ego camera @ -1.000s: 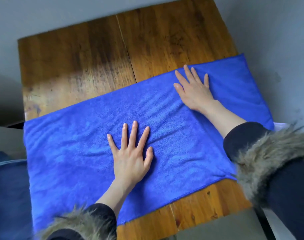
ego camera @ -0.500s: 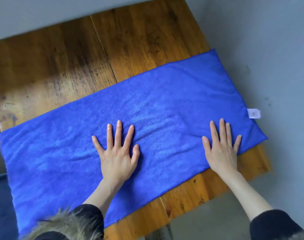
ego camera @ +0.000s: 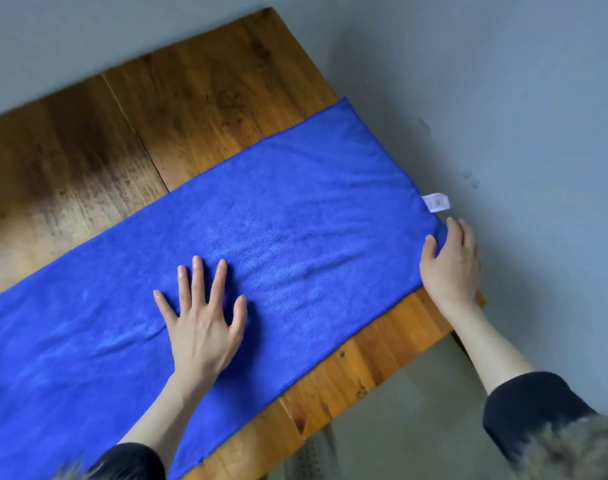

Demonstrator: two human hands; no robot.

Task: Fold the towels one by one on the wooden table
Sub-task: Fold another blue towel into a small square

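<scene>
A blue towel (ego camera: pixel 295 216) lies spread flat and slantwise across the wooden table (ego camera: pixel 157 140), with a white label (ego camera: pixel 436 201) sticking out at its right short edge. My left hand (ego camera: pixel 205 323) presses flat on the towel's middle, fingers spread and straight. My right hand (ego camera: pixel 451 265) is at the towel's near right corner, thumb on top of the cloth and fingers curled over its edge, holding that corner. The towel's left end runs out of view.
Bare wood shows beyond the towel at the back and in a strip along the near edge (ego camera: pixel 364 368). The table's right edge meets grey floor (ego camera: pixel 520 116). Dark sleeves with fur cuffs (ego camera: pixel 572 448) sit at the bottom.
My right hand slid from the towel's far right area to its near edge, then out to the right corner and curled round it. My left hand stayed pressed on the middle.
</scene>
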